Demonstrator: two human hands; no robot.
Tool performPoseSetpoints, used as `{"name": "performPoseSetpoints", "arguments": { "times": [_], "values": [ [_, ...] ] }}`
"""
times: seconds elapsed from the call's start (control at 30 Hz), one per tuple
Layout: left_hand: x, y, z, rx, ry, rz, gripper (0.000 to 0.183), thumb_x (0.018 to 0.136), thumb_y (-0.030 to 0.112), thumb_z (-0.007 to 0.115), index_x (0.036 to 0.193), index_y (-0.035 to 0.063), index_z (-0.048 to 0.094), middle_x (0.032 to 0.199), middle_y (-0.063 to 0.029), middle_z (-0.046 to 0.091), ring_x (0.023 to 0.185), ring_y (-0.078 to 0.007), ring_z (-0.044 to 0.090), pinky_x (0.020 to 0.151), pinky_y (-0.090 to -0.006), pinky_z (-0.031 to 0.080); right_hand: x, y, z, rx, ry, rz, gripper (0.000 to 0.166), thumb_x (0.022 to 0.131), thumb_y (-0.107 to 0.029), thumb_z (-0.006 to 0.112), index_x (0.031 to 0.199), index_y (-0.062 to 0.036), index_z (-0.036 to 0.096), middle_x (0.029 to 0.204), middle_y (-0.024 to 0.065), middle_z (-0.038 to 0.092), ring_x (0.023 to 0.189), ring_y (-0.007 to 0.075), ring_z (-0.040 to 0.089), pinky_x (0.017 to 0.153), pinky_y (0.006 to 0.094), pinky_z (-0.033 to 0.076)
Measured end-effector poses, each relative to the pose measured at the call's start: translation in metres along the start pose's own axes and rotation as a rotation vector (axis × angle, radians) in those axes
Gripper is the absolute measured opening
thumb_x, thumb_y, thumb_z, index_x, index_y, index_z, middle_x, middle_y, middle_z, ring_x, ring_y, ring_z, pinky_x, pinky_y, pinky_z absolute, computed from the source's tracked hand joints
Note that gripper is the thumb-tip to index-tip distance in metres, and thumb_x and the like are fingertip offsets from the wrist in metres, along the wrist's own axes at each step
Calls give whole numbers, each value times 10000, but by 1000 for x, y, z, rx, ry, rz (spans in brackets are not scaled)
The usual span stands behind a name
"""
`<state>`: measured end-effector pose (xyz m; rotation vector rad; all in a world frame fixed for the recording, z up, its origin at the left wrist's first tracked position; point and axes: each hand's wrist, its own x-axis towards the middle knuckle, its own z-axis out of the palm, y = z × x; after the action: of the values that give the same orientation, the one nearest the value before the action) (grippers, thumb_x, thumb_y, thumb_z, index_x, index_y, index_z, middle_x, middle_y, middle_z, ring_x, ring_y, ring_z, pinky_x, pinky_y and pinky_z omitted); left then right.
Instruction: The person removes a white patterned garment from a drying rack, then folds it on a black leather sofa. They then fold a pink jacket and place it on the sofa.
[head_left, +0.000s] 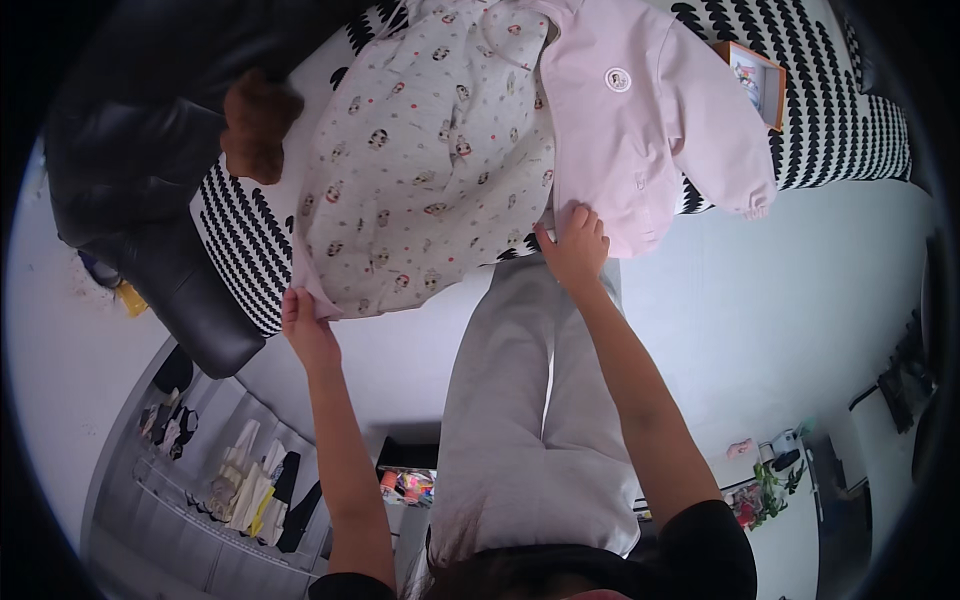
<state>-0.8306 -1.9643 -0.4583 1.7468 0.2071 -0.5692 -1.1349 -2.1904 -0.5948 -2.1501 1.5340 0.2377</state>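
Note:
A pink hooded jacket (611, 142) lies spread on a sofa, its front unfastened. Its white lining (420, 172), printed with small figures, faces up on the left side. My left hand (310, 334) pinches the lower corner of that opened front panel, with fingers curled over the pink hem. At the bottom of the other front edge, my right hand (577, 247) rests on the pink fabric, thumb and fingers spread around the zipper edge; whether it grips the cloth is hard to see. A round badge (618, 80) sits on the jacket's chest. One sleeve (720, 127) stretches to the right.
Black-and-white patterned fabric (236, 240) covers the seat beneath the jacket. A brown plush toy (260, 127) lies near the black leather armrest (202, 300). An orange-edged box (756, 86) stands beyond the sleeve. Clothes hang on a rack (247, 495) at lower left.

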Motion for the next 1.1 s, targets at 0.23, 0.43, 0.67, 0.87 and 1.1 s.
{"name": "performPoseSetpoints", "arguments": {
  "times": [0.23,0.43,0.67,0.87,1.1],
  "values": [
    [10,54,11,0,-44,44,154,973,115,560,1098,36,601,1090,-45,649,973,-130,619,841,-292,509,23,62,-16,469,-69,96,304,808,-150,595,1101,-79,635,782,84,643,708,229,623,665,374,490],
    [-59,122,89,32,-141,188,226,981,109,539,1176,0,569,1082,-71,641,967,-137,616,858,-300,505,-2,160,-197,1496,-285,383,293,932,-97,547,1203,1,599,1096,62,661,1005,123,602,943,276,441],
    [-160,66,221,529,-1054,488,264,827,-30,606,1068,56,670,885,-127,626,780,-259,606,678,-336,469,-7,124,-294,1315,-297,207,364,867,-58,572,1222,13,608,1022,56,684,854,92,624,762,247,499],
    [-162,-118,196,1253,-1094,336,301,952,189,553,1216,49,589,1157,-150,635,998,-297,632,854,-333,498,12,63,-163,664,-498,-62,443,861,-111,574,1295,-27,547,746,96,634,647,192,589,612,357,458],
    [-49,-123,98,653,-56,66,479,899,165,671,1274,-44,459,1218,-162,539,1003,-183,583,797,-305,499,27,21,-100,388,-486,-131,324,885,-283,630,1091,-34,624,828,144,663,799,317,652,709,417,506]
  ]
}}
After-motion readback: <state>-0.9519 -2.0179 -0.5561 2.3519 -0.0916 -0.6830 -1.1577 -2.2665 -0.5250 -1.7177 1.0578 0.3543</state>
